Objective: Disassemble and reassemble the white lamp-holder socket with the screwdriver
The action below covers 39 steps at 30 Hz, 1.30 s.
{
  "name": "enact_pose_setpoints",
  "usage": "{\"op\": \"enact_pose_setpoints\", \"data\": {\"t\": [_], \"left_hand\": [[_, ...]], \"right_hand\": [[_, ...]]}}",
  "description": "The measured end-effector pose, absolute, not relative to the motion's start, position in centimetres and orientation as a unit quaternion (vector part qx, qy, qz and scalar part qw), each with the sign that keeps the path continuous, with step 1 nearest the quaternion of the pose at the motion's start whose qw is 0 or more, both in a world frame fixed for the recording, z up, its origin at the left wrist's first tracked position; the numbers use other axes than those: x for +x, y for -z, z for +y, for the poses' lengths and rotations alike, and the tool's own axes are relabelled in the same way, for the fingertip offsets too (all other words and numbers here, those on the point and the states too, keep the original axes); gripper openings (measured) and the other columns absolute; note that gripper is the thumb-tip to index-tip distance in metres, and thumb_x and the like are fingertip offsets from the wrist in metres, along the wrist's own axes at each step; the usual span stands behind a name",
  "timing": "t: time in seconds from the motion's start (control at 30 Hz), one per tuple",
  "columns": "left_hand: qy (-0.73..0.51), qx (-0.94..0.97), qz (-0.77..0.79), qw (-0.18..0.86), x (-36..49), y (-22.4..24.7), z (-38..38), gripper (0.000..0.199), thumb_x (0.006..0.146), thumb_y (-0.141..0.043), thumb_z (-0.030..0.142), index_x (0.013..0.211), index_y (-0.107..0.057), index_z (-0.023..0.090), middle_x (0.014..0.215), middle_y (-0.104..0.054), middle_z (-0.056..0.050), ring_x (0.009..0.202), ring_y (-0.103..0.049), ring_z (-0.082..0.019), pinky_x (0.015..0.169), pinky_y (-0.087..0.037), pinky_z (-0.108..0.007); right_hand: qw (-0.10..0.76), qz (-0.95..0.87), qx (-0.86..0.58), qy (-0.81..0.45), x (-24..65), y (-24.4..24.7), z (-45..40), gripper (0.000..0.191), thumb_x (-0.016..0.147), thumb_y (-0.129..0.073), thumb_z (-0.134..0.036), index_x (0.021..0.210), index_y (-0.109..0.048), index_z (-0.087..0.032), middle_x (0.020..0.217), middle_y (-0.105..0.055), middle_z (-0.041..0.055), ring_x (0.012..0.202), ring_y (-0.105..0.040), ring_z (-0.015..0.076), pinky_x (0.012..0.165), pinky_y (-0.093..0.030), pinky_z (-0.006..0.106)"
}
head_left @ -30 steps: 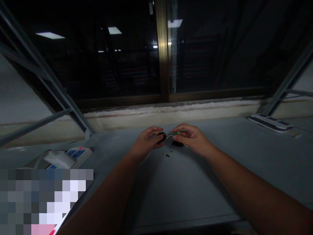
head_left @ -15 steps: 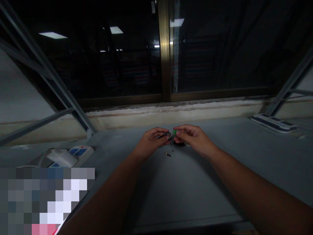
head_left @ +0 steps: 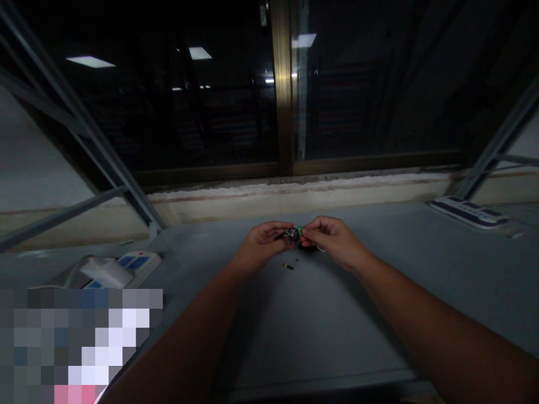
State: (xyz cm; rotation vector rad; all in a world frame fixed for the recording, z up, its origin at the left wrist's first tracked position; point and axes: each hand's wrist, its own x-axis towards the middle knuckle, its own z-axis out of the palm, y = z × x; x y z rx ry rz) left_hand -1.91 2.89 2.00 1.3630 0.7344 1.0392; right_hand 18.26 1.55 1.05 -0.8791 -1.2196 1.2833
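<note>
My left hand [head_left: 263,242] is closed, its thumb and fingers pinching a small dark round part [head_left: 290,234] with thin pale lines on it, perhaps wires. Close against that part, my right hand [head_left: 330,238] pinches a small bright green piece [head_left: 300,230]. The two pieces are side by side; whether they touch I cannot tell. Beneath the right fingers lies a black object [head_left: 307,247], mostly hidden. Nearer to me on the grey table [head_left: 311,325] are a small dark stick-like part with a brass-coloured end [head_left: 288,266] and a tiny dark speck [head_left: 296,260].
A white power strip with blue sockets [head_left: 143,261] and a white plug [head_left: 107,272] lie at the left. Another power strip [head_left: 469,213] sits at the back right. Metal frame posts [head_left: 130,191] flank the table, and a dark window [head_left: 202,123] rises behind.
My right hand has moved slightly left, bringing the green piece closer to the dark round part. The round part has turned a little, its face showing more. Parts on the table stay put.
</note>
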Motion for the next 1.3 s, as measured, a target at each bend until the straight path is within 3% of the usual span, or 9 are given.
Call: {"op": "enact_pose_setpoints", "data": {"t": [0.43, 0.77, 1.3], "left_hand": [[-0.447, 0.576, 0.331, 0.599, -1.68, -2.01, 2.71, 0.042, 0.072, -0.087, 0.021, 0.112, -0.074, 0.014, 0.101, -0.078, -0.007, 0.09, -0.073, -0.016, 0.094, -0.058, -0.034], [-0.443, 0.577, 0.33, 0.602, -1.68, -2.15, 2.74, 0.039, 0.073, -0.087, 0.024, 0.108, -0.074, 0.014, 0.098, -0.079, -0.006, 0.09, -0.074, -0.016, 0.094, -0.059, -0.034], [-0.436, 0.606, 0.341, 0.571, -1.4, -1.98, 2.42, 0.041, 0.07, -0.088, 0.026, 0.106, -0.073, 0.013, 0.092, -0.078, -0.006, 0.083, -0.074, -0.017, 0.089, -0.059, -0.034]], "right_hand": [[0.528, -0.615, -0.392, -0.435, 18.65, -0.75, 1.64, 0.026, 0.073, -0.082, -0.04, 0.083, -0.072, -0.018, 0.072, -0.072, 0.0015, 0.066, -0.066, 0.0137, 0.063, -0.049, 0.027], [0.52, -0.623, -0.411, -0.416, 18.63, -0.63, 1.63, 0.023, 0.078, -0.076, -0.04, 0.083, -0.071, -0.018, 0.075, -0.073, 0.0039, 0.068, -0.068, 0.0166, 0.065, -0.052, 0.029], [0.518, -0.628, -0.441, -0.379, 18.27, -0.89, 1.16, 0.014, 0.074, -0.073, -0.03, 0.077, -0.068, -0.018, 0.069, -0.07, 0.0027, 0.063, -0.064, 0.0158, 0.059, -0.048, 0.028]]}}
